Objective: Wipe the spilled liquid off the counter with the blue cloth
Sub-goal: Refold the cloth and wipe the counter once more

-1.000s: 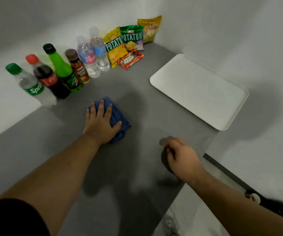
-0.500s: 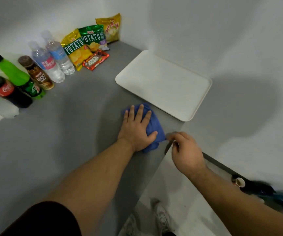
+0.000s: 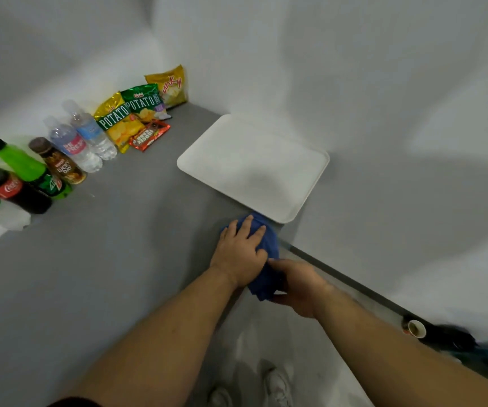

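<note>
The blue cloth (image 3: 266, 259) lies bunched at the right front corner of the grey counter (image 3: 104, 259), partly hanging over the edge. My left hand (image 3: 241, 254) presses flat on top of it, fingers spread. My right hand (image 3: 298, 286) sits just off the counter edge and grips the hanging part of the cloth from the side. No liquid is visible on the counter; anything under the cloth is hidden.
A white tray (image 3: 254, 165) lies just beyond the cloth. Drink bottles (image 3: 31, 177) and snack bags (image 3: 137, 116) line the back wall. A paper cup (image 3: 416, 329) and dark objects sit on the floor at the right. My shoes (image 3: 278, 386) show below.
My left hand has slid the cloth rightward across the counter to its corner by the tray. My right hand has moved in and taken hold of the cloth's overhanging part.
</note>
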`<state>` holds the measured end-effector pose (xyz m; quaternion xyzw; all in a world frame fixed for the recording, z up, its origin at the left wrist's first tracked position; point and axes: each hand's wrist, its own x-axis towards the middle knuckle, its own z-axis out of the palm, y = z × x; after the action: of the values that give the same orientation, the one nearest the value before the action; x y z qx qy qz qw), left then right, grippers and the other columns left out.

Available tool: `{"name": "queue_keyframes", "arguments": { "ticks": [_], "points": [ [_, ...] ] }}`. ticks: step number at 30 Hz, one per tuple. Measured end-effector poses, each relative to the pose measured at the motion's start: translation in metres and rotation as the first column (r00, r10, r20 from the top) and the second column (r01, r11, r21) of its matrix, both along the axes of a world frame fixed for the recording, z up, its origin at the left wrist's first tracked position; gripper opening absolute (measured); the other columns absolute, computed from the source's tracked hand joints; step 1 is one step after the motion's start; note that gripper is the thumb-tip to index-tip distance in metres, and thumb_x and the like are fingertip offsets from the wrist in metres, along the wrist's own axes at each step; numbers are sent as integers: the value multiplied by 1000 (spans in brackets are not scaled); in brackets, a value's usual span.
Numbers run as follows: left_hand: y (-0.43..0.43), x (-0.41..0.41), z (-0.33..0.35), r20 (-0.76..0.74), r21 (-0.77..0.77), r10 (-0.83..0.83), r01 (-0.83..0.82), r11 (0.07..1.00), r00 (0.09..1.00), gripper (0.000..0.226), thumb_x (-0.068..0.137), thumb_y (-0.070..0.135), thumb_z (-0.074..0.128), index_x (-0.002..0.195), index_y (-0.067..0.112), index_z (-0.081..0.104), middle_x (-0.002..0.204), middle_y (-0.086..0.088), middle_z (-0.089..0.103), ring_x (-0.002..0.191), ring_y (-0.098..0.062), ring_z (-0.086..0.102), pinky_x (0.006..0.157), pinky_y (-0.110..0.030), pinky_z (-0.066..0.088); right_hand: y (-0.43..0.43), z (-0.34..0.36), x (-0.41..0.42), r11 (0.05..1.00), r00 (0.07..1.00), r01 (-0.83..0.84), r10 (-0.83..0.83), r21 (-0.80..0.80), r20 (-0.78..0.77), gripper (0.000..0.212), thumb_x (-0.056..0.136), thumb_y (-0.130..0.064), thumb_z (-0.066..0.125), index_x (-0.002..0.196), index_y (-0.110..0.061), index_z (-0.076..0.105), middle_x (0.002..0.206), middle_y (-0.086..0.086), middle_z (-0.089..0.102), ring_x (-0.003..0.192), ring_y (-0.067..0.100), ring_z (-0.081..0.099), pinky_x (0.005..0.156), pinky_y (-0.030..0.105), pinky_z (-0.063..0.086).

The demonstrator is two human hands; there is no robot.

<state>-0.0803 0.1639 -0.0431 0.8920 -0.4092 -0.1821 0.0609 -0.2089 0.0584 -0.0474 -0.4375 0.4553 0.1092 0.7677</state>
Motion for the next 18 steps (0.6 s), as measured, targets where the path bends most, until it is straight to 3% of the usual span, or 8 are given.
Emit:
{"name": "queue_keyframes", "arguments": {
  "ticks": [2,4,7,9,12,15,17,18],
  "points": [
    [-3,5,14,-14,-48,58,-59,997,998,56,97,27,48,153,26,47,164,-6,35,137,-36,41,116,-45,35,-6,3,-4,997,997,-78,78,-21,-6,24,96,-18,70,119,-9,70,109,16,78,105,34,73,88,48,62],
    [-6,5,23,-26,-81,173,-175,981,985,50,93,24,56,142,24,55,147,-7,49,123,-36,52,104,-46,45,-14,7,-8,990,994,-108,107,-86,-9,25,94,-15,72,118,-10,68,112,15,76,105,32,72,82,46,63],
    [-11,0,31,-210,-55,349,-367,929,914,71,86,25,70,152,21,43,146,-14,47,129,-39,54,107,-48,47,-32,17,-15,972,994,-107,111,-209,8,22,92,-17,73,113,-15,68,109,12,76,100,30,73,78,46,64],
    [-14,1,34,-335,-58,414,-458,887,846,79,80,22,79,151,14,44,145,-17,54,131,-37,56,106,-40,48,-46,26,-18,939,989,-128,144,-320,27,21,91,-18,74,111,-19,68,105,10,76,96,29,74,76,47,65],
    [-15,9,38,-490,-42,401,-480,876,774,56,73,17,88,123,6,66,113,-10,72,101,-26,67,84,-32,55,-68,44,-16,849,968,-196,248,-491,43,17,88,-20,75,102,-27,68,94,2,77,81,19,76,64,35,64],
    [-14,17,40,-750,-75,346,-592,803,564,32,73,9,89,98,7,70,86,-4,75,74,-19,71,59,-28,56,-95,61,-5,791,955,-193,288,-580,74,19,81,-26,73,100,-28,71,91,-2,79,84,18,76,79,44,65],
    [-15,23,47,-901,-47,268,-690,722,342,31,79,6,85,105,6,69,91,-9,79,77,-21,76,62,-30,59,-115,69,6,787,962,-134,248,-603,110,24,82,-26,73,106,-22,71,97,4,79,94,25,76,88,50,62],
    [-17,28,50,-932,-28,238,-711,702,272,31,82,7,83,110,6,68,95,-10,80,80,-23,77,65,-35,61,-125,72,13,803,967,-92,214,-589,140,24,85,-24,74,108,-21,71,99,6,79,97,27,75,91,50,61]
  ]
}}
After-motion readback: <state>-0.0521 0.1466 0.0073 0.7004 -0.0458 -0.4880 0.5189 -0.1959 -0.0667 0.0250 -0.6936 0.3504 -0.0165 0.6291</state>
